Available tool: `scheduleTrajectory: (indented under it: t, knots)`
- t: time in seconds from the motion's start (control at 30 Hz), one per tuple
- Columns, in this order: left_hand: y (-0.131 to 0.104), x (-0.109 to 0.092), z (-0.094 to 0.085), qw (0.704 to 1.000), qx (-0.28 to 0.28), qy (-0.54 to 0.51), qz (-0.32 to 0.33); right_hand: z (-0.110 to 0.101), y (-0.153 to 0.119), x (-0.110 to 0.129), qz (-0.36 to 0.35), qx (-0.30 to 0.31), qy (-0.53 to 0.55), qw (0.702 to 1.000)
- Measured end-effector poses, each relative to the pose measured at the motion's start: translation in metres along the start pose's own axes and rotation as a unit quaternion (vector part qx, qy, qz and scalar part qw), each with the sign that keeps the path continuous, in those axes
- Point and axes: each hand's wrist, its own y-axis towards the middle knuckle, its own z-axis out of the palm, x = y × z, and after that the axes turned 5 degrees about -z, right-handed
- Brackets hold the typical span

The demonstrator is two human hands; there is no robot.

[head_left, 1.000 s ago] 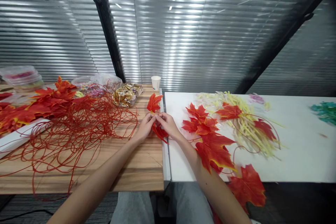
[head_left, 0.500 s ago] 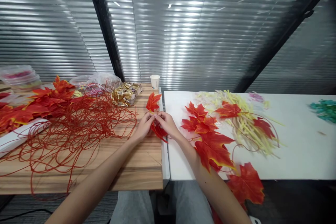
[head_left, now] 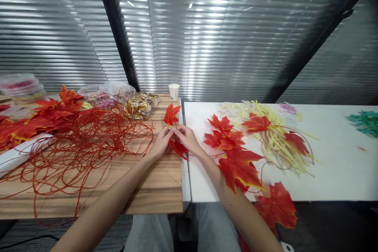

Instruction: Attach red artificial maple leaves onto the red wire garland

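My left hand (head_left: 161, 141) and my right hand (head_left: 188, 140) meet over the right edge of the wooden table, fingertips pinched together. Between them is the stem end of a red maple leaf (head_left: 171, 115), whose blade points away from me. Below the fingers hangs another red leaf (head_left: 178, 149), partly covered by my hands. A thin red cord (head_left: 217, 155) runs from there to the right, under my right forearm, towards a string of red artificial leaves (head_left: 240, 167). Exactly how cord and stem cross in the fingertips is hidden.
Tangled red cord (head_left: 97, 134) covers much of the wooden table (head_left: 159, 201), beside piled maple leaves (head_left: 50, 114). Gold packets (head_left: 138, 106) and a paper cup (head_left: 174, 91) stand behind. On the white table (head_left: 330, 157) lie yellow strips (head_left: 274, 145) and green pieces (head_left: 364, 123).
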Motion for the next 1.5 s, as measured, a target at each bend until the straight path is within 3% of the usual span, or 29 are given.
scheduleTrajectory:
  t: [0.83,1.5]
  knots:
    - [0.0007,0.0018,-0.0018,0.999,0.002,0.044,0.022,-0.0004,-0.0003,-0.0008,-0.007,0.003,-0.011,1.000]
    - [0.0033,0.0067,-0.0011,1.000,0.019,0.008,0.018,-0.0006,0.0010,-0.0020,0.002,-0.005,0.012,1.000]
